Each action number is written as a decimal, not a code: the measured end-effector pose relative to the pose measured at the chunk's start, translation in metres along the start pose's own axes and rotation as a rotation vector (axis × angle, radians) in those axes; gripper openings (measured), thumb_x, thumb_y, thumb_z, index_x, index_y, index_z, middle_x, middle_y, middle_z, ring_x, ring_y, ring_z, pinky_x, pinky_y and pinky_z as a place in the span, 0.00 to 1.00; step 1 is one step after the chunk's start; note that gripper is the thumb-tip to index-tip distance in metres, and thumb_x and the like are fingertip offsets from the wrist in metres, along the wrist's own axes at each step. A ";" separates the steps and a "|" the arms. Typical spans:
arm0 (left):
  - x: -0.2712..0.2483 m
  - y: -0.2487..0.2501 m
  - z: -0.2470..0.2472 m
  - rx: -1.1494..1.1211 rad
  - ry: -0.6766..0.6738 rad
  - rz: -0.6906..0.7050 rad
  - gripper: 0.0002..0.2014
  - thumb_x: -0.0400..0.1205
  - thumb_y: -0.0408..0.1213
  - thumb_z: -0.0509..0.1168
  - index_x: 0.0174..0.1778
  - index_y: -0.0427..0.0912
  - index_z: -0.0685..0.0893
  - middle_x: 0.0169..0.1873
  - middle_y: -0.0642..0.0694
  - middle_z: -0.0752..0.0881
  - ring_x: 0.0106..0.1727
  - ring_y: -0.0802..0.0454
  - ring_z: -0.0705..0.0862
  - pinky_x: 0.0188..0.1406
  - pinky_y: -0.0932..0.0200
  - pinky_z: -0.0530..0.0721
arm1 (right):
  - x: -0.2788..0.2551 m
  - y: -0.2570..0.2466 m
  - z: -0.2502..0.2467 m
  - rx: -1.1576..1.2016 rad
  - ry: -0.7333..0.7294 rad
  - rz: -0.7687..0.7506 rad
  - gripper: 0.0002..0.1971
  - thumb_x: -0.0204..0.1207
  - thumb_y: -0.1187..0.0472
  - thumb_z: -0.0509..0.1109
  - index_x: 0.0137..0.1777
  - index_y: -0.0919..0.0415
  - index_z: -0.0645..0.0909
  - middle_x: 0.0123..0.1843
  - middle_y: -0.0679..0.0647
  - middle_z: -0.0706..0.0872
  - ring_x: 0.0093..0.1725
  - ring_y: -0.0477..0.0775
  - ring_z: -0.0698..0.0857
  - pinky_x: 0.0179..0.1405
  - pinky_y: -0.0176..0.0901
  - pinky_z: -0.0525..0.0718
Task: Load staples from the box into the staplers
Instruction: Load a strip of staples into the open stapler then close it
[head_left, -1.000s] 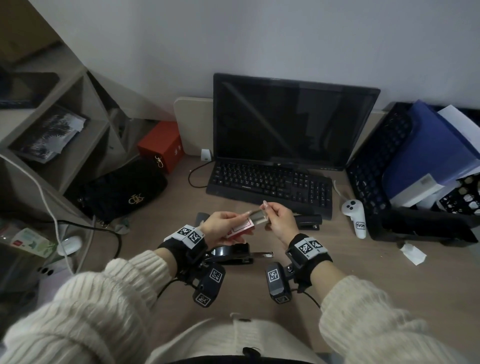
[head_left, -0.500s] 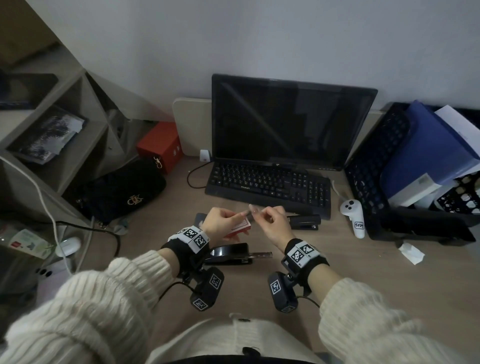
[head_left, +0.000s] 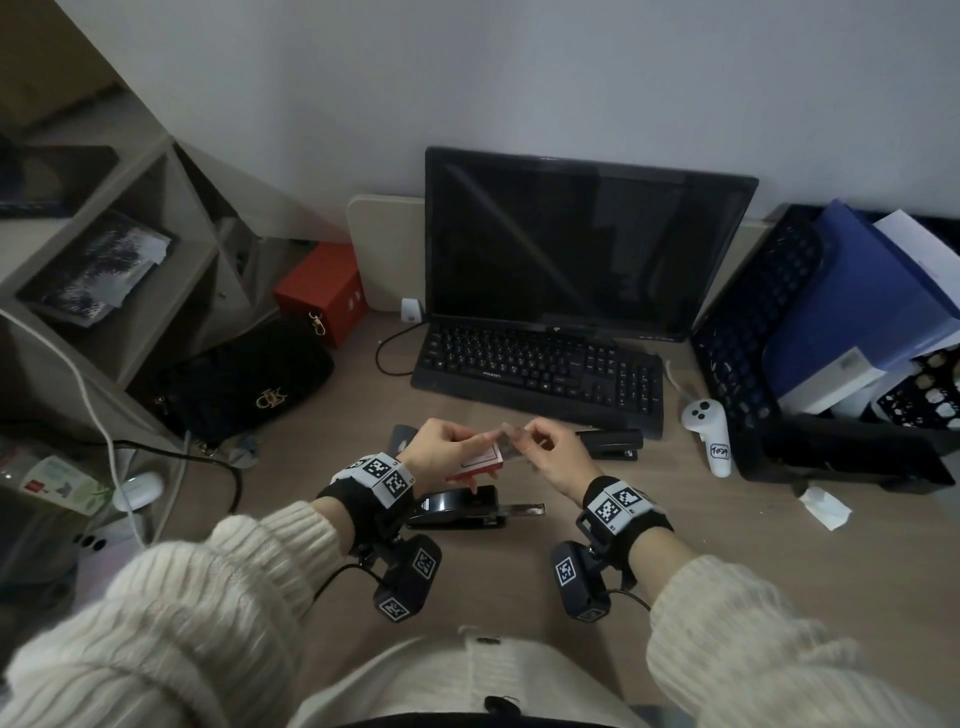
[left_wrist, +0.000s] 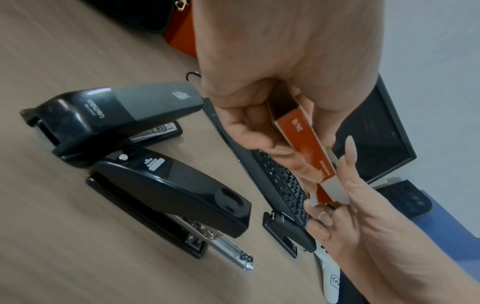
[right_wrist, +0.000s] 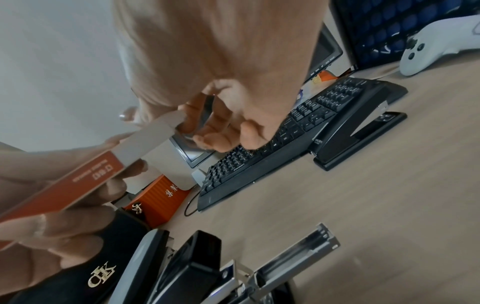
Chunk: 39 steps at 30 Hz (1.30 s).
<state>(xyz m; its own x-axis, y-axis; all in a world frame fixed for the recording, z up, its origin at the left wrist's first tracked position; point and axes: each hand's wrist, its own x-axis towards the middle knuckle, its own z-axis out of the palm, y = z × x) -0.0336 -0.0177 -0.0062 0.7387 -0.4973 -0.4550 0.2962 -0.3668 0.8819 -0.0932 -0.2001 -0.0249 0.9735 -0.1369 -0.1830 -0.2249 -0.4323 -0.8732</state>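
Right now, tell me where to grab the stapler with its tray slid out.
I'd grip the stapler across its black body from above, fingers on both long sides. Its metal tray sticks out of the front end, so stay behind it and leave the channel clear for staples.

Red staple box (left_wrist: 306, 144), flap open, held above desk. Staple strip (right_wrist: 206, 112) just beside its open end. Three black staplers: glossy one (left_wrist: 171, 193) with tray slid out, grey-topped (left_wrist: 114, 117) touching it, small one (head_left: 613, 443) by keyboard.
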 end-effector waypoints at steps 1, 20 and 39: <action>0.000 0.000 -0.001 -0.007 -0.003 -0.007 0.19 0.83 0.47 0.69 0.48 0.31 0.90 0.37 0.37 0.92 0.24 0.55 0.85 0.23 0.65 0.82 | -0.001 -0.001 -0.001 0.007 -0.001 -0.004 0.26 0.72 0.35 0.64 0.40 0.61 0.80 0.32 0.49 0.80 0.33 0.47 0.78 0.39 0.39 0.78; 0.005 -0.013 -0.004 -0.087 -0.010 -0.009 0.16 0.83 0.47 0.68 0.51 0.37 0.91 0.39 0.39 0.93 0.27 0.53 0.86 0.27 0.64 0.86 | -0.002 0.004 -0.004 0.135 0.171 0.022 0.18 0.68 0.41 0.73 0.43 0.57 0.90 0.40 0.46 0.89 0.45 0.45 0.86 0.49 0.36 0.80; 0.025 -0.040 -0.022 -0.031 0.033 -0.185 0.17 0.84 0.47 0.68 0.54 0.35 0.90 0.36 0.45 0.93 0.24 0.56 0.86 0.22 0.67 0.80 | 0.000 0.026 -0.007 0.110 0.134 0.102 0.05 0.66 0.55 0.81 0.41 0.54 0.91 0.32 0.45 0.89 0.31 0.41 0.83 0.36 0.33 0.80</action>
<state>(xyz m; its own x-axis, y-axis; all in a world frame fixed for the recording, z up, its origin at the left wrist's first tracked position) -0.0135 0.0014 -0.0501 0.6896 -0.3973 -0.6054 0.4467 -0.4246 0.7875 -0.0996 -0.2175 -0.0444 0.9301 -0.2956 -0.2178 -0.3093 -0.3112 -0.8986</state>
